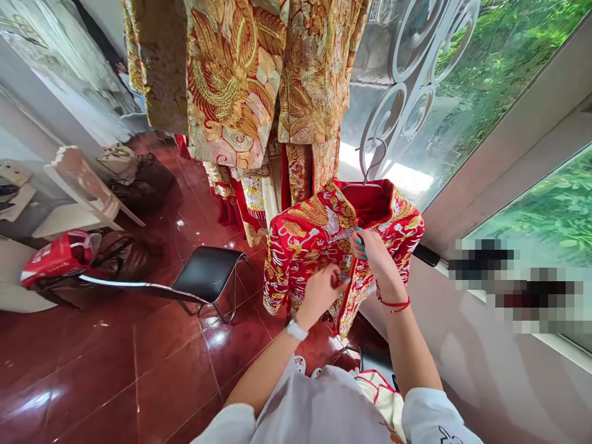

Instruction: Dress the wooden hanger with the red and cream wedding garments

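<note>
A red jacket (305, 240) with gold and silver embroidery hangs on a hanger (370, 166) in front of me. My left hand (324, 290) is closed on the jacket's front edge near the middle. My right hand (372, 253), with teal nails and a red string on the wrist, pinches the opposite front edge just above. A white watch band sits on my left wrist. The fingertips of both hands are partly buried in the fabric.
A gold embroidered robe (240, 80) hangs above and behind the jacket. A black stool (208, 271) stands on the glossy red tile floor (139, 370) to the left, with bags (60, 256) beyond. A window with white metal scrollwork (416, 80) and a ledge run along the right.
</note>
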A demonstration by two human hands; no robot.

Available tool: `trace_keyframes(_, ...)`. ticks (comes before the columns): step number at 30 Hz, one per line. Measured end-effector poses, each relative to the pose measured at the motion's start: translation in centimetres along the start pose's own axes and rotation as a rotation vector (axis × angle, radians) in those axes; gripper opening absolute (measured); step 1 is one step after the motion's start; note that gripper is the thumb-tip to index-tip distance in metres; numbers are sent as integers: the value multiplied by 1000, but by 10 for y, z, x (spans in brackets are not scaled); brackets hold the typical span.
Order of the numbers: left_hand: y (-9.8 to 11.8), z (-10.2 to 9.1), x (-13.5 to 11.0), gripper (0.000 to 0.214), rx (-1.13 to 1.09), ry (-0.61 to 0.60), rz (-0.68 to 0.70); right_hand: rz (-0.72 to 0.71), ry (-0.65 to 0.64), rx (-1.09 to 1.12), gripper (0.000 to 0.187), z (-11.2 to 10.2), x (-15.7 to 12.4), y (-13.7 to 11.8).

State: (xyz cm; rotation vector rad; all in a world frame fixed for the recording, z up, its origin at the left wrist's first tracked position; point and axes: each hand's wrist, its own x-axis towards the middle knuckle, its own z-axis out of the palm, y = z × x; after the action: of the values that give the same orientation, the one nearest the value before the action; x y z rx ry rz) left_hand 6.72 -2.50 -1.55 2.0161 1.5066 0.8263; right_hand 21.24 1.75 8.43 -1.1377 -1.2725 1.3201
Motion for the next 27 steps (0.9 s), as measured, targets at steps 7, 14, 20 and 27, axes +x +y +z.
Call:
trace_keyframes(7, 14, 32, 53, 22, 262, 60, 10, 71, -15, 52, 36, -2, -4, 38)
trace_keyframes(14, -3, 44, 49, 23, 204, 188, 75, 163, -7, 308, 29, 1, 13, 8)
trace_keyframes(20, -2, 40, 46, 19, 82, 209, 72, 37, 19, 161, 30, 11, 15, -16)
trace_keyframes(27, -47, -73, 36, 21, -316, 754, 148, -509, 724, -472, 37, -81, -7, 11)
